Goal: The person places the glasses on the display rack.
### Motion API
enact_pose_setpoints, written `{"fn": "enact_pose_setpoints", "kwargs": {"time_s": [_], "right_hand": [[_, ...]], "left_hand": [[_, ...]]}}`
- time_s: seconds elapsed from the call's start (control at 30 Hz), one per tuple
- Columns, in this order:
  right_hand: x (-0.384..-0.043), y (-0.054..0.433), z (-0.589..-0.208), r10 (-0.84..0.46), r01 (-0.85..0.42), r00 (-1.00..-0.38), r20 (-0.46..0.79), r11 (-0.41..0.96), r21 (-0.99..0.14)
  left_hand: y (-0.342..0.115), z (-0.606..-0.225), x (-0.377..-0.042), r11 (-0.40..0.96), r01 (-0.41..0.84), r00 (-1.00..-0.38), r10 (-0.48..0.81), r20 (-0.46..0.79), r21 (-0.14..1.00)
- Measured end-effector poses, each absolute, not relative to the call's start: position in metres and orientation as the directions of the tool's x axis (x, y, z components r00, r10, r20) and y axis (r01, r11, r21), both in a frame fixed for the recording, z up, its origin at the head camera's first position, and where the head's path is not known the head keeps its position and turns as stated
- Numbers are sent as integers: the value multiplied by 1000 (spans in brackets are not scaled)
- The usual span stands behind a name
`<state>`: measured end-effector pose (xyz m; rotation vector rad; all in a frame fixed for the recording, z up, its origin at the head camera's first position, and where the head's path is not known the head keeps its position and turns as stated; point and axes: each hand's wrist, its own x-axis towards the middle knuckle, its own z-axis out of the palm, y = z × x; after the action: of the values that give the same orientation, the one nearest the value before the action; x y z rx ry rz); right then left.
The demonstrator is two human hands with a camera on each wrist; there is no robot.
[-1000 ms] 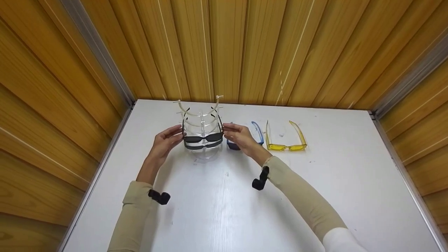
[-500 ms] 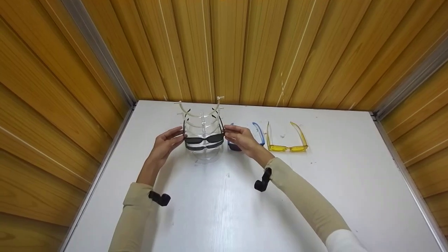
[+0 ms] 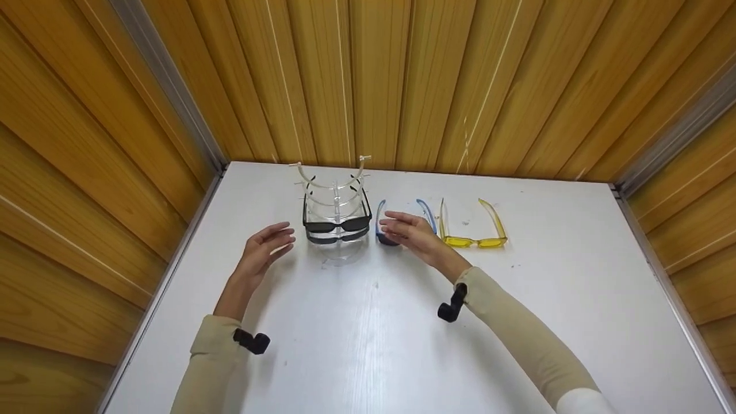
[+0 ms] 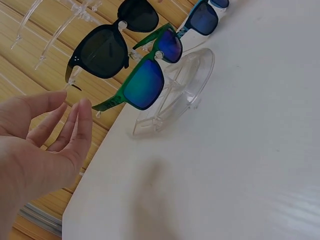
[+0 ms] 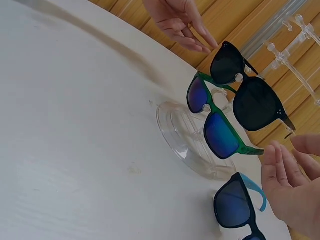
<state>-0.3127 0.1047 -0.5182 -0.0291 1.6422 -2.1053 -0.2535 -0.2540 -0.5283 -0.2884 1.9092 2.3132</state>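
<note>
Take the white table point(image 3: 368, 339) as the reference plane. Locate the clear display stand point(image 3: 337, 201) upright at the rear, left of centre. Register both hands as released, fingers loosely extended and holding nothing: left hand point(image 3: 260, 256) near the stand's left side, right hand point(image 3: 418, 238) to its right, both apart from it. Find the black sunglasses point(image 3: 353, 223) on the stand, between the hands and just above the green-framed sunglasses point(image 4: 145, 84), long axis crosswise, temples pointing rearward. Find the blue-armed sunglasses point(image 5: 233, 204) on the table, right of the stand, likewise crosswise with temples rearward; note partial cover by the right hand in the head view, contact not determinable. Find the yellow sunglasses point(image 3: 489, 242) farther right, similarly aligned. Judge as decisive for any further reach: blue-armed pair closest to the right hand, with the stand separating it from the left.
</note>
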Motion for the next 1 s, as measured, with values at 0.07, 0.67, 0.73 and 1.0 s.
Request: {"fn": "enact_pose_setpoints", "kwargs": {"time_s": [0.07, 0.67, 0.73, 1.0], "right_hand": [[-310, 115, -522, -381, 349, -885, -268, -160, -923], [-278, 207, -551, -402, 407, -848, -346, -73, -911], [-276, 214, -552, -395, 404, -850, -348, -66, -912], [-275, 231, -557, -352, 407, -862, -366, -49, -912]], "left_hand": [[-251, -532, -250, -177, -229, -972, -13, -235, 957], [-192, -566, -225, -171, -259, -963, 125, -240, 951], [-185, -568, -225, -186, -247, -965, 137, -224, 951], [-153, -570, -232, -208, -234, -965, 172, -200, 950]]}}
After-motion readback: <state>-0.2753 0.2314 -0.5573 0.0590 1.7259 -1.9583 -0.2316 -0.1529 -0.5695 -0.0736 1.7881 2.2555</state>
